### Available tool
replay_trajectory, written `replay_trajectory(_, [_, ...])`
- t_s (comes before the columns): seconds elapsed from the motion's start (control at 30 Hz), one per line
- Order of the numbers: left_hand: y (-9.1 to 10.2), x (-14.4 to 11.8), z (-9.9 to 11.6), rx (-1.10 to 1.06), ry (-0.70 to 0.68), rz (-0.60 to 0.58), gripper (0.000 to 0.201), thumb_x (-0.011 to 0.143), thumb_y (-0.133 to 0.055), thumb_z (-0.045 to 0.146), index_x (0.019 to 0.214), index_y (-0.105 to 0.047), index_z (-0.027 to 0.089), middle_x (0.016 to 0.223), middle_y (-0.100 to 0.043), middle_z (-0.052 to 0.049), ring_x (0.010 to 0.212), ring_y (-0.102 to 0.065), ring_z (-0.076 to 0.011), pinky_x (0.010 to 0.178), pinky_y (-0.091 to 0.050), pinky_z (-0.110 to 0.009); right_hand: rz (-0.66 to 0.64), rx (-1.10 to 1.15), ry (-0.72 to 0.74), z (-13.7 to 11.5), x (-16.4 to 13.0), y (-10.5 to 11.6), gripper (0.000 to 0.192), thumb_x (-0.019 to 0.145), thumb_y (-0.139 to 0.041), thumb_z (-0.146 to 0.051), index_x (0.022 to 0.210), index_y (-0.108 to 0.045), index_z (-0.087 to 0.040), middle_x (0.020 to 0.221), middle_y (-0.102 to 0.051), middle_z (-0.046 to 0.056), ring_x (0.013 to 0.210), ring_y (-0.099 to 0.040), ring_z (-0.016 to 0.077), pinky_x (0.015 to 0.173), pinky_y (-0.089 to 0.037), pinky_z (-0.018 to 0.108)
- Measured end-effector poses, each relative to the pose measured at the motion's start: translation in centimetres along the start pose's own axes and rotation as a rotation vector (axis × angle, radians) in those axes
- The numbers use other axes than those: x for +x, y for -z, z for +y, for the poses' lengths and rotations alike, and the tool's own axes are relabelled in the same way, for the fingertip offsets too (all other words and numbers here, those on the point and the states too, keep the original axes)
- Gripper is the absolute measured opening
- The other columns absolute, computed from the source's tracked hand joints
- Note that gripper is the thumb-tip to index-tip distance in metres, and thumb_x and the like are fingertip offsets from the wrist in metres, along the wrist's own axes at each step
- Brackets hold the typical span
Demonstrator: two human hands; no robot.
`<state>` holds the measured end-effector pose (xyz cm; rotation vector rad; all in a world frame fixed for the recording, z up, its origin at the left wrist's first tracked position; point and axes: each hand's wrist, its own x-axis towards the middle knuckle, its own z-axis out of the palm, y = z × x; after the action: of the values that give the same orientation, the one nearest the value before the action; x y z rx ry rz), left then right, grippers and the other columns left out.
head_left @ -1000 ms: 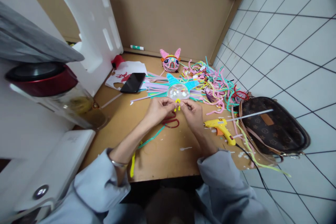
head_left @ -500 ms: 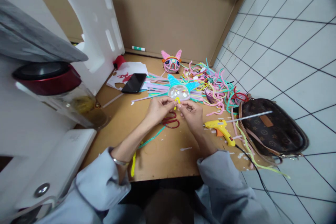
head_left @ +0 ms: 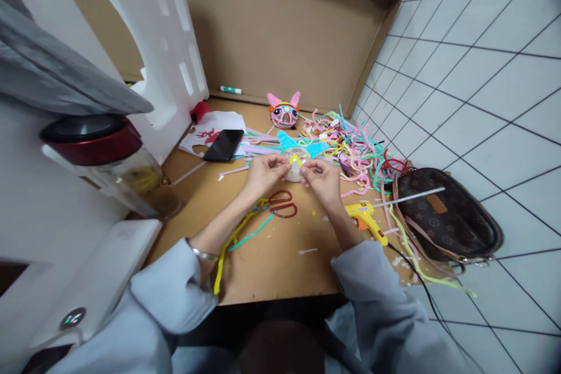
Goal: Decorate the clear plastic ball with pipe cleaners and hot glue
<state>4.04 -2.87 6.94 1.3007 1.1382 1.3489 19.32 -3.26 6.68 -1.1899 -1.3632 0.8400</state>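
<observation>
A short yellow pipe cleaner (head_left: pixel 295 159), bent into a peak, is pinched at its two ends. My left hand (head_left: pixel 265 174) has its fingertips closed on the left end, and my right hand (head_left: pixel 323 180) grips the right end. Just behind it lies a clear, rounded piece (head_left: pixel 293 174) with two blue fuzzy ears (head_left: pixel 287 140), partly covered by the fingers. Red-handled scissors (head_left: pixel 284 208) rest on the table below my hands. Beside my left forearm are a long yellow pipe cleaner (head_left: pixel 222 257) and a teal one (head_left: pixel 253 235).
A pink-eared animal head (head_left: pixel 284 114) sits behind a pile of curled pipe cleaners (head_left: pixel 357 152). To the right are a yellow glue gun (head_left: pixel 370 225) with a trailing cord and a brown bag (head_left: pixel 451 213). On the left stand a phone (head_left: pixel 224 145) and a glass bottle (head_left: pixel 144 181).
Both hands have moved slightly away from me with the yellow pipe cleaner, which now shows in front of the clear piece as a wider peak. More of the scissors is uncovered.
</observation>
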Motion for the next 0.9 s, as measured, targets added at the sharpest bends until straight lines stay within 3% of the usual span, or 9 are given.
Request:
replay_trajectory(0.27, [-0.1, 1.7, -1.0, 0.17, -0.041, 0.054, 0.021, 0.062, -0.068, 0.036, 0.065, -0.064, 0.015, 0.053, -0.055, 0.004, 0.05, -0.045, -0.0091, 0.053, -0.035, -0.022, 0.005, -0.365, 0.077, -0.2, 2.3, 0.1, 0.011, 0.068, -0.06, -0.027, 0.065, -0.066, -0.019, 0.061, -0.066, -0.002, 0.059, -0.058, 0.0141, 0.061, -0.043, 0.026])
replay_trajectory(0.6, [-0.4, 1.9, -1.3, 0.275, -0.068, 0.06, 0.019, 0.063, -0.065, 0.032, 0.071, -0.068, 0.015, 0.066, -0.066, -0.001, 0.06, -0.056, -0.0133, 0.059, -0.042, -0.024, 0.023, -0.424, 0.014, 0.4, 2.3, 0.0, 0.011, 0.067, -0.061, -0.026, 0.063, -0.068, -0.018, 0.055, -0.062, -0.003, 0.054, -0.054, 0.0134, 0.056, -0.037, 0.025])
replay_trajectory(0.9, [0.0, 2.0, -1.4, 0.422, -0.114, 0.05, 0.016, 0.069, -0.066, 0.029, 0.074, -0.07, 0.014, 0.068, -0.067, -0.001, 0.061, -0.056, -0.0135, 0.063, -0.044, -0.025, 0.012, -0.452, 0.044, 0.8, 2.7, 0.0, 0.008, 0.067, -0.061, -0.025, 0.063, -0.066, -0.02, 0.055, -0.058, -0.004, 0.054, -0.05, 0.0129, 0.056, -0.038, 0.026])
